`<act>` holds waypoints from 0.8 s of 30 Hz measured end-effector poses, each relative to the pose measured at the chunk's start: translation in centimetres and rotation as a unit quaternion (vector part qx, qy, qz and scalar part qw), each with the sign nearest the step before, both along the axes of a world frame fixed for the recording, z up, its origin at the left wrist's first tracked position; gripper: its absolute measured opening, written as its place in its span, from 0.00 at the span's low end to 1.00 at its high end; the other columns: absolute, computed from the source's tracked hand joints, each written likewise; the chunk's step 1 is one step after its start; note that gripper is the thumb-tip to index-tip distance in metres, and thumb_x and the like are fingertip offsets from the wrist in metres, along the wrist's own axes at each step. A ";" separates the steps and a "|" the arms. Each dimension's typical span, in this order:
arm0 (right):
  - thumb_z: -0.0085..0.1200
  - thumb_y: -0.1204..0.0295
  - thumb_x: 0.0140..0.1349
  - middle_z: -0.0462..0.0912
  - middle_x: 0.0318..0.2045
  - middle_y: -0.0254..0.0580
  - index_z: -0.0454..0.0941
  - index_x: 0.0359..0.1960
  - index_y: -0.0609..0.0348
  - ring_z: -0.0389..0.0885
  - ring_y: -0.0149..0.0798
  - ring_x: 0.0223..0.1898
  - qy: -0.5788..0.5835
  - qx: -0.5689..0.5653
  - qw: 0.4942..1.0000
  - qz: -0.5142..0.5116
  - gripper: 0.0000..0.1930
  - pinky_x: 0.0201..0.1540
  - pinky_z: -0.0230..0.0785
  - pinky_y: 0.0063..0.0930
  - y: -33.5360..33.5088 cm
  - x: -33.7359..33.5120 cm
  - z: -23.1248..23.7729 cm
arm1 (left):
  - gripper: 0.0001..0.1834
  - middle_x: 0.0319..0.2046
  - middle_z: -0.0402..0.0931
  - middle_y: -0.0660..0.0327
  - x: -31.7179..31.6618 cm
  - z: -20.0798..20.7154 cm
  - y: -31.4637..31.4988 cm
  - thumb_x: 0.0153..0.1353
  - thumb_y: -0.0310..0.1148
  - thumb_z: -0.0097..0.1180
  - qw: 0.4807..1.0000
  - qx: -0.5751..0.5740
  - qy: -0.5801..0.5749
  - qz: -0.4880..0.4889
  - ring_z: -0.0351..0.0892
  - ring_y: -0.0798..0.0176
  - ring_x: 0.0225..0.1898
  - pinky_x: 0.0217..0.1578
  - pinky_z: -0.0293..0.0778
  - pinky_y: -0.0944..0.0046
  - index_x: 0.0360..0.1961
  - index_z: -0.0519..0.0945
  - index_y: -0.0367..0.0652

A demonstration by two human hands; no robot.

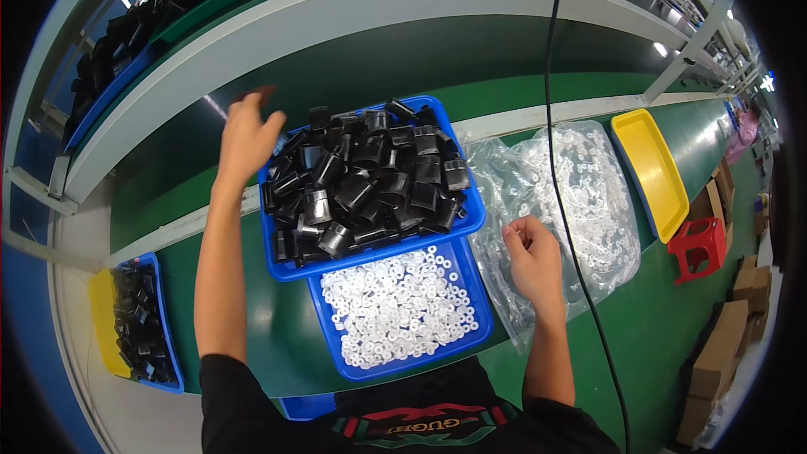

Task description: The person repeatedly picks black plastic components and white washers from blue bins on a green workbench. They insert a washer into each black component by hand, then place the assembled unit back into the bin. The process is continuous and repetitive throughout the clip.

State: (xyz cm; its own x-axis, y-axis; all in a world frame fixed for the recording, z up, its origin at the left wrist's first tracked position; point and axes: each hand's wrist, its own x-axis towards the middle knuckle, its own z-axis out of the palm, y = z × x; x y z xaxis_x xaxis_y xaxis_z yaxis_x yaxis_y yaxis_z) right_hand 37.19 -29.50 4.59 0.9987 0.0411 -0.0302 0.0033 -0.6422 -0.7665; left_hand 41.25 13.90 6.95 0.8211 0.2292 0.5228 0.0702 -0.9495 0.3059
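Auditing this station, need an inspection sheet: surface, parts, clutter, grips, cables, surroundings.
Surface: green tabletop, glossy, showing glare.
Parts: black tubular pieces heaped in the upper blue tray, which overlaps the lower blue tray of white rings; clear bag of similar rings at right.
Clutter: yellow tray beyond the bag.
Left grip: raised by the upper tray's far left corner; fingertips blurred, contents unclear.
Right grip: fingers curled over the bag's near side; contents unclear.
Cables: one black cable crossing the view before the bag; contact unclear.
Surroundings: red stool, cardboard boxes at right.
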 end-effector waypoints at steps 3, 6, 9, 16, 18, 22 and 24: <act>0.55 0.67 0.61 0.76 0.16 0.43 0.79 0.32 0.60 0.75 0.39 0.18 -0.022 0.039 0.999 -0.004 0.08 0.24 0.62 0.35 -0.5 -1.0 0.1 | 0.21 0.40 0.81 0.47 4.7 1.8 -2.8 0.53 0.43 0.60 0.977 -0.047 0.209 0.014 0.82 0.51 0.41 0.42 0.75 0.58 0.43 0.82 0.38; 0.58 0.69 0.58 0.78 0.20 0.41 0.80 0.33 0.59 0.77 0.39 0.20 -0.092 -0.017 0.988 0.122 0.07 0.25 0.68 0.32 0.1 -3.2 0.8 | 0.20 0.35 0.83 0.49 7.1 1.0 -3.2 0.51 0.46 0.63 0.945 -0.099 0.311 -0.005 0.83 0.51 0.39 0.42 0.76 0.59 0.35 0.84 0.38; 0.61 0.66 0.56 0.79 0.24 0.41 0.81 0.34 0.57 0.79 0.43 0.21 -0.139 -0.110 0.963 0.202 0.09 0.24 0.72 0.34 2.1 -5.9 0.2 | 0.19 0.25 0.81 0.52 6.7 1.5 -3.2 0.50 0.42 0.66 0.954 -0.101 0.282 -0.018 0.82 0.57 0.31 0.36 0.74 0.60 0.33 0.82 0.34; 0.63 0.64 0.54 0.79 0.28 0.38 0.81 0.35 0.55 0.80 0.45 0.21 -0.157 -0.204 0.937 0.235 0.11 0.22 0.72 0.36 5.8 -7.9 -2.6 | 0.13 0.24 0.80 0.57 2.0 3.6 -3.7 0.56 0.35 0.65 0.977 -0.198 0.071 -0.044 0.77 0.67 0.25 0.31 0.74 0.65 0.30 0.79 0.34; 0.62 0.66 0.55 0.79 0.28 0.39 0.81 0.34 0.55 0.80 0.46 0.22 -0.153 -0.192 0.941 0.231 0.08 0.23 0.73 0.37 6.1 -8.0 -2.7 | 0.09 0.32 0.79 0.58 -0.5 4.1 -4.6 0.59 0.30 0.62 0.953 -0.299 0.004 -0.041 0.79 0.68 0.31 0.33 0.78 0.67 0.34 0.78 0.34; 0.58 0.69 0.57 0.79 0.24 0.41 0.79 0.30 0.55 0.80 0.47 0.20 -0.169 -0.161 0.940 0.248 0.05 0.22 0.73 0.37 6.0 -7.5 -2.7 | 0.12 0.43 0.74 0.57 -7.7 4.1 -8.1 0.61 0.23 0.58 0.815 -0.559 -0.094 -0.120 0.80 0.65 0.38 0.38 0.85 0.64 0.45 0.73 0.37; 0.58 0.69 0.57 0.79 0.24 0.41 0.78 0.30 0.54 0.80 0.47 0.21 -0.156 -0.132 0.942 0.267 0.05 0.22 0.72 0.38 5.9 -7.4 -2.3 | 0.22 0.45 0.73 0.53 -12.1 3.5 -9.8 0.56 0.24 0.62 0.770 -0.611 -0.046 -0.180 0.81 0.57 0.44 0.38 0.86 0.62 0.50 0.69 0.36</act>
State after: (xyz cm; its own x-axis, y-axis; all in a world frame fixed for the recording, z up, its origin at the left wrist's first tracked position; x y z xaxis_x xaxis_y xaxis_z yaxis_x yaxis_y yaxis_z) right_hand 29.84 -23.62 2.27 0.7997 0.5721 0.1823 0.5786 -0.6531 -0.4885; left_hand 29.12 4.12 10.44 0.9190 0.3614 0.1575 -0.2054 0.0979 0.9738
